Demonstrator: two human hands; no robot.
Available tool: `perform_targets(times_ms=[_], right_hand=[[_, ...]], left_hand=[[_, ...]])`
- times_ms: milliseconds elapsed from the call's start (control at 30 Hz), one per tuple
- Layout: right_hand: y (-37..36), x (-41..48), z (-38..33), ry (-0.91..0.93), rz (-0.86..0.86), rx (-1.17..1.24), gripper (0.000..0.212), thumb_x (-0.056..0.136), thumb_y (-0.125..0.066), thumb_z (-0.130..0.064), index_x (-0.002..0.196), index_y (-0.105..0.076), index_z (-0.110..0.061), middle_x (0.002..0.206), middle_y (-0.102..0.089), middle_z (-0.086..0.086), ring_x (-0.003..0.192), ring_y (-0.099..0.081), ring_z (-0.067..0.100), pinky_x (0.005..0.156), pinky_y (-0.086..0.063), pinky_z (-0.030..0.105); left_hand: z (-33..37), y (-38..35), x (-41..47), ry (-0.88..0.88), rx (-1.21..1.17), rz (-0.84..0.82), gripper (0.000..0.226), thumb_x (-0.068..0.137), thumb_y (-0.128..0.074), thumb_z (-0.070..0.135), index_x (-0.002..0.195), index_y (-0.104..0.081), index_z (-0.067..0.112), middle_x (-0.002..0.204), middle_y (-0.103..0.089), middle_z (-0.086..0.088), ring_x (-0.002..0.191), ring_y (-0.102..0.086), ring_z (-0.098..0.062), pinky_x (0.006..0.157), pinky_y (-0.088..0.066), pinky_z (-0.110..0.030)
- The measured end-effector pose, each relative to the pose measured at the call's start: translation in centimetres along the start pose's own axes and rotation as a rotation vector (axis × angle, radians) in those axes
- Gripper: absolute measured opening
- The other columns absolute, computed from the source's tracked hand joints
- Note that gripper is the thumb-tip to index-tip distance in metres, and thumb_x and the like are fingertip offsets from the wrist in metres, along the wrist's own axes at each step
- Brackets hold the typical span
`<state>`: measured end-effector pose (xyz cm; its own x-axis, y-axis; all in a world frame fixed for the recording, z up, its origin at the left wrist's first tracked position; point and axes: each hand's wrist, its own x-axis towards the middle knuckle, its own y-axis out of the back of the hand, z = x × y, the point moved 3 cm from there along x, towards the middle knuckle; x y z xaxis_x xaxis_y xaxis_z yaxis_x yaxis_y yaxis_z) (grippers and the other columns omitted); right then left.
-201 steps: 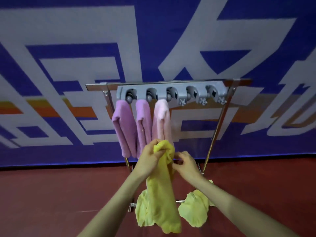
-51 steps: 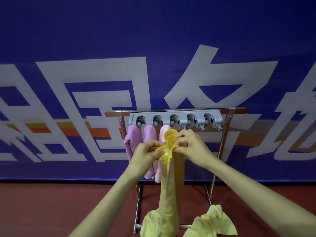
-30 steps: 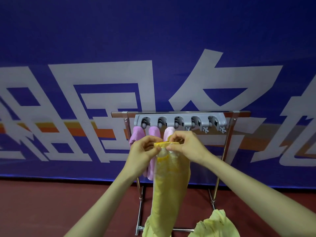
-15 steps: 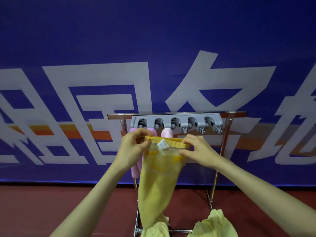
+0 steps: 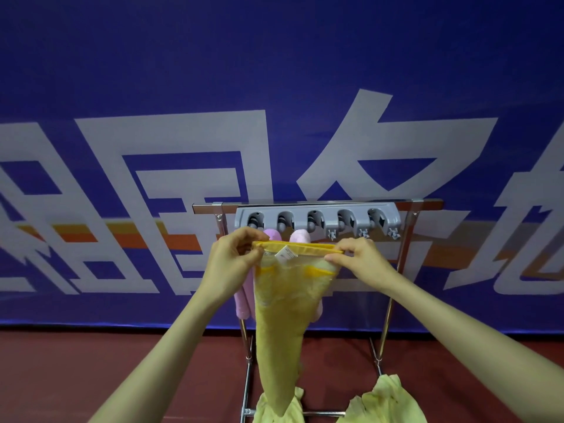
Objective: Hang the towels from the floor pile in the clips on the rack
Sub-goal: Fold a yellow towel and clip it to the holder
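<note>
Yellow towel (image 5: pixel 283 315) hangs just below the grey clip rail (image 5: pixel 317 219), its top hem pulled flat. The left hand (image 5: pixel 232 257) pinches one corner, the right hand (image 5: pixel 363 257) the other. Three pink towels (image 5: pixel 300 236) already fill the rail's left clips; its two right clips look free, and a yellow floor pile (image 5: pixel 384 401) waits beneath the rail. A second earlier the hem sat bunched between close hands — now it is spread wide.
</note>
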<state>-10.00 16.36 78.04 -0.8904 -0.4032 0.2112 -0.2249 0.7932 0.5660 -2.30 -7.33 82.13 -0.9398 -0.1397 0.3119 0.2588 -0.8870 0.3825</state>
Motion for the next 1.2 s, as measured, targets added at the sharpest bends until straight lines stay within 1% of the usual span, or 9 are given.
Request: perform_targets(times_ms=[200, 300, 400, 567, 667, 767, 933, 1067, 1200], right_hand=[[0.1, -0.1, 0.0, -0.054, 0.101, 0.334, 0.011, 0.076, -0.076, -0.006, 0.071, -0.067, -0.003, 0.069, -0.062, 0.015, 0.067, -0.055, 0.021, 0.067, -0.046, 0.035], [-0.1, -0.1, -0.2, -0.074, 0.090, 0.421, 0.024, 0.075, -0.074, 0.003, 0.076, -0.054, -0.011, 0.069, -0.055, 0.007, 0.064, -0.050, 0.017, 0.058, -0.043, 0.027], [-0.2, 0.0, -1.1, -0.076, -0.052, 0.375, 0.035, 0.075, -0.068, 0.010, 0.085, -0.046, -0.015, 0.076, -0.053, 0.004, 0.063, -0.049, 0.011, 0.052, -0.040, 0.019], [-0.3, -0.3, -2.0, -0.049, -0.308, 0.284, 0.039, 0.071, -0.061, 0.012, 0.099, -0.054, -0.014, 0.100, -0.063, 0.004, 0.097, -0.059, 0.013, 0.076, -0.047, 0.033], [-0.7, -0.3, -2.0, -0.074, -0.419, 0.225, 0.035, 0.067, -0.054, 0.005, 0.094, -0.065, -0.013, 0.090, -0.063, 0.005, 0.078, -0.052, 0.019, 0.066, -0.038, 0.036], [-0.8, -0.5, -2.1, -0.106, -0.460, 0.145, 0.035, 0.065, -0.049, -0.003, 0.080, -0.073, -0.023, 0.067, -0.049, 0.005, 0.058, -0.038, 0.012, 0.054, -0.029, 0.025], [-0.2, -0.8, -2.1, -0.202, -0.494, 0.245, 0.043, 0.069, -0.040, -0.003, 0.087, -0.077, -0.014, 0.063, -0.034, 0.014, 0.051, -0.022, 0.021, 0.049, -0.016, 0.029], [0.3, -1.2, -2.5, -0.185, -0.546, 0.220, 0.047, 0.078, -0.036, 0.017, 0.095, -0.074, -0.006, 0.077, -0.058, 0.016, 0.062, -0.047, 0.022, 0.057, -0.035, 0.024], [0.3, -1.1, -2.6, -0.104, -0.549, 0.169, 0.032, 0.085, -0.052, 0.009, 0.097, -0.074, -0.009, 0.093, -0.066, 0.027, 0.079, -0.053, 0.025, 0.073, -0.039, 0.038]], left_hand=[[-0.9, 0.0, 0.4, 0.046, -0.026, 0.026, 0.022, 0.082, -0.057, -0.011, 0.084, -0.065, 0.009, 0.080, -0.069, -0.003, 0.074, -0.064, -0.009, 0.064, -0.051, -0.013], [-1.2, -0.1, 0.5, 0.050, -0.045, 0.047, 0.022, 0.081, -0.057, -0.012, 0.077, -0.055, 0.010, 0.071, -0.062, -0.004, 0.065, -0.059, -0.007, 0.059, -0.049, -0.016], [-1.4, -0.3, 0.5, 0.053, -0.018, 0.044, 0.026, 0.079, -0.055, -0.013, 0.071, -0.049, 0.010, 0.063, -0.056, 0.003, 0.055, -0.050, -0.001, 0.053, -0.042, -0.012], [-2.0, -0.9, 0.3, 0.065, -0.003, 0.011, 0.019, 0.078, -0.053, -0.012, 0.070, -0.056, 0.006, 0.068, -0.062, -0.001, 0.065, -0.058, -0.009, 0.062, -0.048, -0.018], [-1.9, -1.4, 0.1, 0.068, -0.006, -0.023, 0.025, 0.077, -0.052, -0.012, 0.067, -0.060, 0.010, 0.065, -0.062, 0.000, 0.065, -0.058, -0.011, 0.064, -0.048, -0.020], [-1.6, -2.0, -0.2, 0.063, -0.022, -0.053, 0.025, 0.077, -0.052, -0.012, 0.067, -0.062, 0.008, 0.069, -0.065, -0.008, 0.065, -0.058, -0.013, 0.065, -0.050, -0.027], [-0.9, -2.3, -0.3, 0.063, -0.028, -0.056, 0.025, 0.079, -0.053, -0.013, 0.067, -0.062, 0.008, 0.078, -0.068, -0.016, 0.065, -0.058, -0.009, 0.064, -0.050, -0.022], [-1.0, -2.4, -0.4, 0.072, -0.041, -0.040, 0.027, 0.079, -0.053, -0.012, 0.068, -0.063, 0.010, 0.077, -0.068, -0.013, 0.067, -0.059, -0.012, 0.067, -0.052, -0.029], [-0.9, -2.5, -0.6, 0.073, -0.052, -0.045, 0.029, 0.080, -0.053, -0.011, 0.067, -0.063, 0.013, 0.079, -0.068, -0.013, 0.070, -0.061, -0.015, 0.070, -0.053, -0.033]])
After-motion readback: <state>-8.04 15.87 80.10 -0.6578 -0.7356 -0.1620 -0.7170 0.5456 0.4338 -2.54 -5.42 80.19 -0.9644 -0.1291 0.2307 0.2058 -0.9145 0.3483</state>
